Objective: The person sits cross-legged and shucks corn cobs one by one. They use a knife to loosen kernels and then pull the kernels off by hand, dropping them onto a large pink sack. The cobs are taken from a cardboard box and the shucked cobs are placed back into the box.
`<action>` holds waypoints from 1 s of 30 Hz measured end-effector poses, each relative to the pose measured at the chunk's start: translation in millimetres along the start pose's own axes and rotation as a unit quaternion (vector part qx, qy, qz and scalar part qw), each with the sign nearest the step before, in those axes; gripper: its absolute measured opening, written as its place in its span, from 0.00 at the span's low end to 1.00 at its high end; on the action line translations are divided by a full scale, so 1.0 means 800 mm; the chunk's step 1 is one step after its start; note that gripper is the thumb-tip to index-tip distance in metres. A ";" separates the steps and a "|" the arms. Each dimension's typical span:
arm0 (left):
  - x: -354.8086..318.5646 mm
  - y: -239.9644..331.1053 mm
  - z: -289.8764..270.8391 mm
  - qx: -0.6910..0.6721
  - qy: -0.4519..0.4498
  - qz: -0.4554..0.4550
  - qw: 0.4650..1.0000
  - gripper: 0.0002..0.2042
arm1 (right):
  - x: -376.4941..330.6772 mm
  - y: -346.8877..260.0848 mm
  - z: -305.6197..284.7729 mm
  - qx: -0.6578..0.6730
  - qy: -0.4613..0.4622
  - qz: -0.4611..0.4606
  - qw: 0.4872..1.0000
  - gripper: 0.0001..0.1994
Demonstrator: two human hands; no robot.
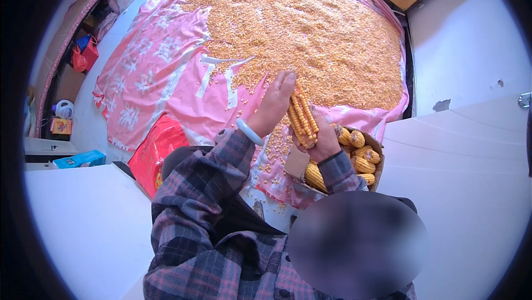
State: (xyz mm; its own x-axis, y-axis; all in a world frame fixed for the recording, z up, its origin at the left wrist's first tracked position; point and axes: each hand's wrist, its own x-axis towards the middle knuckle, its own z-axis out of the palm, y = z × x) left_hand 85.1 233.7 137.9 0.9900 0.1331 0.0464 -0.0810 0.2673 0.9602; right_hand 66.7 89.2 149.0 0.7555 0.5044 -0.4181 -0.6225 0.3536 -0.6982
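Observation:
A dried yellow ear of corn [303, 118] is held upright and slightly tilted between my two hands, with gaps between some of its kernel rows. My left hand [275, 102], a pale bangle on its wrist, presses against the ear's upper left side, its thumb side hidden. Around the lower right side of the ear wraps my right hand [325, 135]. Just below that hand stands a cardboard box [377, 181] with several more ears of corn [363, 164]. Loose kernels [275, 153] lie scattered under my hands.
A broad layer of shelled kernels [310, 39] covers a pink patterned cloth [149, 86] ahead. A red bag [158, 150] lies by my left knee. White panels stand at both sides, and a blue package [80, 159] sits at the left.

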 end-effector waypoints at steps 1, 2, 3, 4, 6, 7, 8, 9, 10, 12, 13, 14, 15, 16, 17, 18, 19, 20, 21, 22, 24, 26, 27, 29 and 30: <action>0.002 0.000 0.005 -0.091 -0.002 -0.034 0.995 0.13 | -0.002 -0.001 0.004 -0.026 -0.001 -0.021 0.999 0.20; 0.004 -0.002 0.008 -0.113 0.009 -0.039 0.993 0.13 | -0.002 -0.001 0.007 -0.051 -0.003 -0.042 0.998 0.19; 0.004 -0.005 0.011 -0.135 0.021 -0.043 0.990 0.12 | 0.006 0.006 0.005 -0.148 0.016 -0.113 0.982 0.19; 0.005 -0.004 0.015 -0.155 0.033 -0.048 0.986 0.11 | 0.018 0.013 0.006 -0.241 0.034 -0.183 0.952 0.19; 0.003 -0.002 0.020 -0.109 0.058 -0.004 0.992 0.10 | 0.025 0.020 -0.001 -0.322 0.050 -0.233 0.916 0.18; 0.002 -0.003 0.019 -0.089 0.067 0.012 0.994 0.11 | 0.024 0.018 0.001 -0.313 0.048 -0.214 0.924 0.18; 0.001 -0.004 0.018 -0.068 0.076 0.029 0.994 0.11 | 0.023 0.018 0.004 -0.277 0.057 -0.190 0.940 0.18; 0.001 -0.004 0.014 -0.020 0.082 0.061 0.995 0.11 | 0.022 0.017 0.008 -0.240 0.068 -0.167 0.954 0.18; -0.001 0.003 0.018 -0.008 0.083 0.071 0.994 0.11 | 0.020 0.013 0.011 -0.202 0.080 -0.147 0.965 0.18; -0.006 0.016 0.027 0.016 0.085 0.091 0.992 0.11 | 0.017 0.009 0.018 -0.058 0.120 -0.113 0.985 0.19; -0.006 0.018 0.028 0.023 0.082 0.103 0.991 0.11 | 0.019 0.009 0.016 -0.058 0.091 -0.113 0.988 0.21; -0.007 0.019 0.028 0.031 0.080 0.115 0.990 0.12 | 0.019 0.007 0.014 -0.059 0.094 -0.095 0.989 0.22; -0.007 0.020 0.029 0.038 0.077 0.127 0.988 0.12 | 0.019 0.005 0.012 -0.059 0.096 -0.078 0.990 0.22; -0.005 0.019 0.026 0.047 0.089 0.121 0.988 0.13 | 0.020 0.001 0.014 -0.059 0.099 -0.061 0.991 0.23; -0.001 0.017 0.022 0.055 0.101 0.115 0.987 0.13 | 0.024 0.002 0.014 -0.100 0.106 -0.095 0.985 0.23; 0.001 0.015 0.020 0.064 0.112 0.109 0.986 0.14 | 0.031 0.005 0.013 -0.141 0.112 -0.129 0.975 0.24; 0.000 0.012 0.020 0.075 0.101 0.101 0.987 0.15 | 0.035 0.005 0.018 -0.182 0.118 -0.161 0.963 0.24; -0.002 0.008 0.021 0.086 0.091 0.092 0.988 0.15 | 0.036 0.003 0.021 -0.213 0.111 -0.157 0.958 0.24; -0.004 0.005 0.020 0.096 0.081 0.084 0.989 0.16 | 0.036 0.001 0.024 -0.244 0.104 -0.152 0.952 0.25; -0.001 0.005 0.020 0.043 0.066 0.063 0.995 0.16 | 0.035 -0.004 0.028 -0.276 0.099 -0.150 0.944 0.25; 0.006 0.006 0.018 -0.064 0.035 0.019 0.997 0.17 | 0.044 -0.002 0.019 -0.199 0.097 -0.146 0.964 0.26; 0.009 0.004 0.019 -0.082 0.047 -0.008 0.995 0.16 | 0.050 -0.004 0.015 -0.193 0.098 -0.154 0.964 0.27; 0.010 0.004 0.019 -0.091 0.054 -0.021 0.994 0.16 | 0.052 -0.003 0.014 -0.157 0.103 -0.122 0.975 0.28; 0.013 -0.004 0.014 -0.004 0.082 0.023 0.996 0.16 | 0.050 -0.009 0.018 -0.170 0.088 -0.111 0.975 0.29; 0.013 -0.007 0.011 0.040 0.097 0.046 0.993 0.15 | 0.049 -0.012 0.021 -0.177 0.080 -0.105 0.975 0.29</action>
State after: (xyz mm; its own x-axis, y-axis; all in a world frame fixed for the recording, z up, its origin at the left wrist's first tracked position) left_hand 97.3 225.0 135.2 0.9376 0.3365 0.0878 -0.1519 0.1694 0.9738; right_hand 98.6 118.7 149.1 0.8988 0.3105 -0.3093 -0.3617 0.1268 -0.9236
